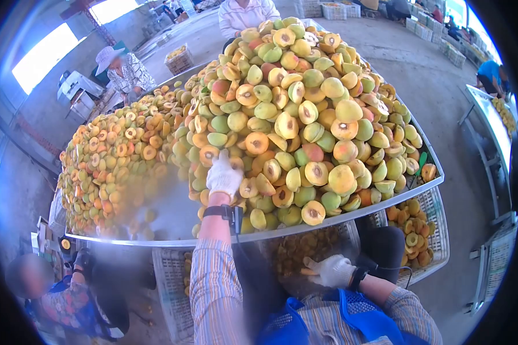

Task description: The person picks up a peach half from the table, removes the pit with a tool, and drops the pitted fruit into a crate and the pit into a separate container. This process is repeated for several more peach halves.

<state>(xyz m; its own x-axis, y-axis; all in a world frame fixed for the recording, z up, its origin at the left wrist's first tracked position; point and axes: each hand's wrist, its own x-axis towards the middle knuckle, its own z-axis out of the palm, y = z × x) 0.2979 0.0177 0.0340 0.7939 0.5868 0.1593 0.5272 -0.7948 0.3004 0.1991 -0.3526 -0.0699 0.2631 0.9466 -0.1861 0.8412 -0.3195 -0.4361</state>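
You seem mid-pick at the peach pile [305, 115]: left hand [224, 175] curled on its foot, hold unclear, right hand [335, 270] below it gripping a small tool [307, 271]; lift one half cleanly.

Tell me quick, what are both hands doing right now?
Left hand: resting on the fruit pile; grip cannot be told.
Right hand: closed on a small orange thing.
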